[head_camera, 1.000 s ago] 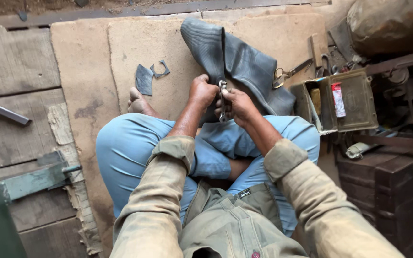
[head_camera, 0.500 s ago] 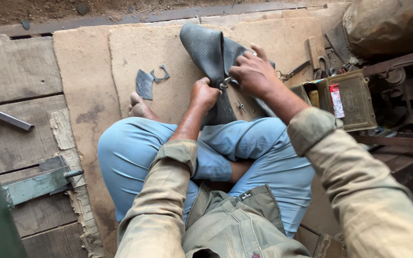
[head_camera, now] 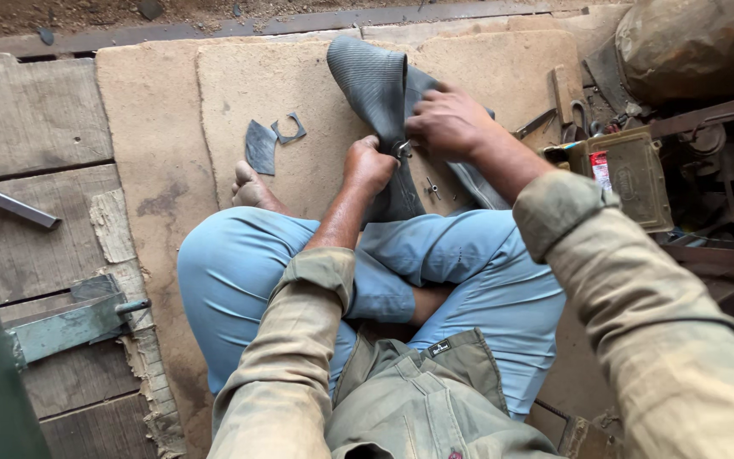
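A dark grey rubber inner tube (head_camera: 373, 83) lies folded on a brown board in front of my crossed legs. My left hand (head_camera: 369, 166) grips the tube's near fold, right by a small metal valve (head_camera: 403, 150). My right hand (head_camera: 450, 123) rests flat on top of the tube just beyond the valve, fingers spread over the rubber. A small metal nut or cap (head_camera: 432, 190) lies on the board below my right hand.
Two cut rubber scraps (head_camera: 262, 146) lie on the board (head_camera: 172, 127) to the left. An open metal tool box (head_camera: 630, 174) and scissors (head_camera: 578, 119) sit at the right. A metal bar (head_camera: 6, 202) and a green metal part (head_camera: 70, 323) are at the left.
My right hand moved up and away from the valve onto the top of the tube. My left hand stayed gripping the fold. The view shifted closer and slightly left.
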